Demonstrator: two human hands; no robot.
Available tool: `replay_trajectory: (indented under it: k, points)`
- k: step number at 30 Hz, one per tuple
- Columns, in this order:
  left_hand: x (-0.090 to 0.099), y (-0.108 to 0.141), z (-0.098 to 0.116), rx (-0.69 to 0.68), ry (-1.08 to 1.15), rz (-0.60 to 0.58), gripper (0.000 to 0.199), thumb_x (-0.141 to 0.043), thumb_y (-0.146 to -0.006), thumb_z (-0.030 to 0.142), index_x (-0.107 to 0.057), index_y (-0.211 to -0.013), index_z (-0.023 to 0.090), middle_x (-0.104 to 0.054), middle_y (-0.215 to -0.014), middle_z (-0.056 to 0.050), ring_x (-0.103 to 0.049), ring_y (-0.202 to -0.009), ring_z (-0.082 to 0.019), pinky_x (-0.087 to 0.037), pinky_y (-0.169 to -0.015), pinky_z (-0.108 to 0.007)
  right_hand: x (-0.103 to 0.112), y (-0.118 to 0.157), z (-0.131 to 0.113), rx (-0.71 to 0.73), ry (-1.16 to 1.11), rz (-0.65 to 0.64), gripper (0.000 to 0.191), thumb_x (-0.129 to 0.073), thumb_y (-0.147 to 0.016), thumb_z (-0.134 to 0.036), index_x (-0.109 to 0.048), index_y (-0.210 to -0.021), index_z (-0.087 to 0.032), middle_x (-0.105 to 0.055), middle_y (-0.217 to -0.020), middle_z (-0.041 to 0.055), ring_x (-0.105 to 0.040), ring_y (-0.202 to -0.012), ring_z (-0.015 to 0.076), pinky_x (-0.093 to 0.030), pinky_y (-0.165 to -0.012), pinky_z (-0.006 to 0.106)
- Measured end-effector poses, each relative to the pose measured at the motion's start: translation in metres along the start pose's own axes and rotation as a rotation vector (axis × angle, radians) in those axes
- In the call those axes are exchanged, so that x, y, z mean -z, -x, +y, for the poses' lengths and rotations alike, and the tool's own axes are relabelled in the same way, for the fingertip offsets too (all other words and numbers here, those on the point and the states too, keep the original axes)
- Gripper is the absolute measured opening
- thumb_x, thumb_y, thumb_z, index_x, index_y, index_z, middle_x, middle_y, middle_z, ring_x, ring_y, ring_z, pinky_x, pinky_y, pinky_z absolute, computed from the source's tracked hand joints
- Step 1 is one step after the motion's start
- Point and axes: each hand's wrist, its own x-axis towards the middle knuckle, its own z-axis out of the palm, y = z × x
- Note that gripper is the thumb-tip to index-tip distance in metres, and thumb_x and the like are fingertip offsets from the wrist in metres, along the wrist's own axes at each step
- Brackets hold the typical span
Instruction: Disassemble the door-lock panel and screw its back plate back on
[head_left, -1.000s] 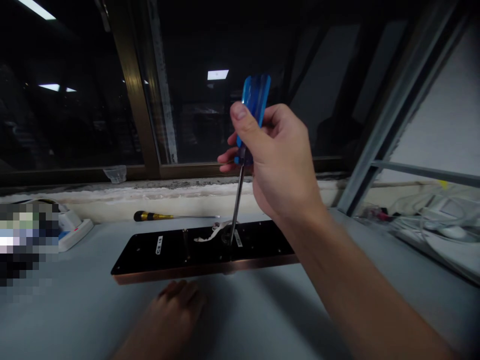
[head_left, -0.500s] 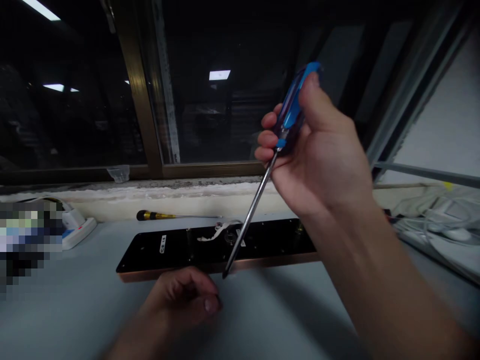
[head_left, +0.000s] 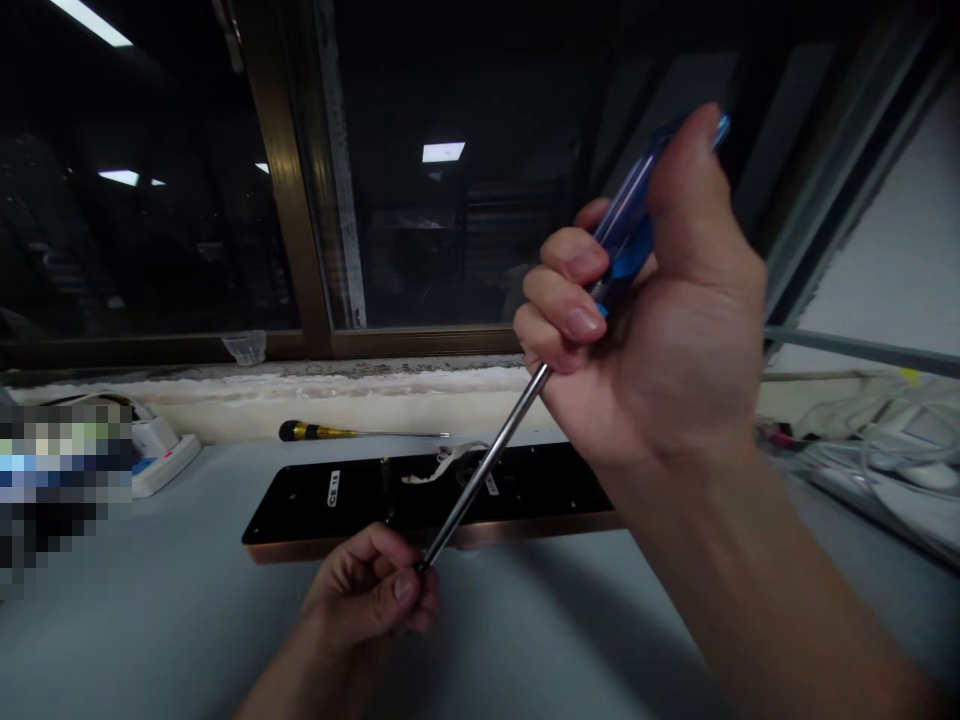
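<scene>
My right hand (head_left: 660, 320) is wrapped round the blue handle of a screwdriver (head_left: 491, 460), its thumb stretched along the grip. The steel shaft slants down to the left. At its tip, the thumb and fingers of my left hand (head_left: 367, 595) are pinched together; a small dark thing shows there, too small to name. Behind both hands a long black panel with copper-coloured sides (head_left: 311, 500) lies on the table. It carries a white label, a standing post and a white ribbon cable (head_left: 442, 467). My right hand and forearm cover its right end.
A second screwdriver (head_left: 322, 431), yellow and black, lies behind the panel. A white power strip (head_left: 166, 467) is on the left, cables (head_left: 900, 430) on the right. A clear plastic cup (head_left: 245, 347) rests on the sill below the dark window.
The screwdriver's tip has come down and left to meet my left fingertips. My right hand has shifted slightly right and turned, its fingers closing further round the handle.
</scene>
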Motion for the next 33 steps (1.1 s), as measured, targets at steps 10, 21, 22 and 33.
replay_trajectory:
  k: [10,21,22,33]
  points:
    - [0.016,-0.008,-0.007,-0.017,-0.070,0.063,0.033,-0.082,-0.054,0.037,-0.057,-0.065,0.019,-0.059,-0.056,0.003,-0.055,-0.056,-0.010,-0.046,-0.059,-0.023,-0.001,0.003,-0.004,-0.028,0.043,-0.090,0.042,-0.038,-0.089,-0.047,-0.035,-0.057,-0.020,-0.030,-0.044,-0.0074,-0.027,-0.029,0.0030,-0.015,-0.028,0.021]
    - [0.019,-0.006,-0.004,-0.069,-0.296,0.144,0.029,-0.074,-0.064,0.041,-0.062,-0.078,0.018,-0.063,-0.065,-0.001,-0.058,-0.059,-0.013,-0.047,-0.060,-0.026,-0.004,0.007,-0.005,-0.100,0.111,-0.188,0.051,-0.050,-0.079,-0.056,-0.027,-0.051,-0.020,-0.021,-0.035,-0.0092,-0.022,-0.025,0.0044,-0.015,-0.028,0.022]
    - [0.016,-0.005,0.000,-0.074,-0.323,0.171,0.031,-0.072,-0.066,0.043,-0.063,-0.082,0.019,-0.065,-0.069,-0.002,-0.059,-0.060,-0.014,-0.047,-0.060,-0.028,-0.003,0.007,-0.003,-0.075,0.102,-0.182,0.050,-0.052,-0.078,-0.055,-0.028,-0.051,-0.021,-0.021,-0.036,-0.0092,-0.021,-0.026,0.0044,-0.015,-0.028,0.022]
    - [0.039,-0.007,0.074,-0.419,-1.472,0.692,0.043,-0.057,-0.072,0.040,-0.055,-0.111,0.021,-0.058,-0.118,-0.009,-0.048,-0.114,-0.034,-0.039,-0.091,-0.042,0.003,0.003,0.036,-0.001,-0.019,-0.094,0.033,-0.051,-0.077,-0.050,-0.045,-0.062,-0.021,-0.034,-0.043,-0.0066,-0.032,-0.034,0.0062,-0.021,-0.033,0.021]
